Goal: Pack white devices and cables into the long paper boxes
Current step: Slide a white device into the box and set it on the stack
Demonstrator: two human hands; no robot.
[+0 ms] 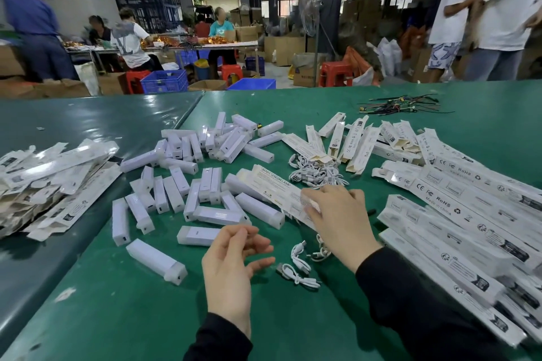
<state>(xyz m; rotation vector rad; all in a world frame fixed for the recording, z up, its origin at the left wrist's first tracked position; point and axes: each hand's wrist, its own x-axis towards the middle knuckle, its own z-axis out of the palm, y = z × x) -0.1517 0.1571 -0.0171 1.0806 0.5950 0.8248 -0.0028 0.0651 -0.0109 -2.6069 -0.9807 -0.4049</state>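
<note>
Box [281, 195] lies mid-table, my right hand [337, 217] resting on its near end, fingers curled over the edge; whether they truly pinch it I cannot tell. It looks like thin card, light and easily creased, so I'd hold it by the long edges near the open end. My left hand [231, 267] hovers loose, holding nothing. Devices [202, 211] look rigid, smooth, perhaps slippery: grip across the narrow sides. Cables [299, 269] near the table's front edge are limp; pinch the coil.

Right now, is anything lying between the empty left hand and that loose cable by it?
Nothing visible: only bare green table separates the left hand from the loose cable. The right hand rests on a long box.
</note>
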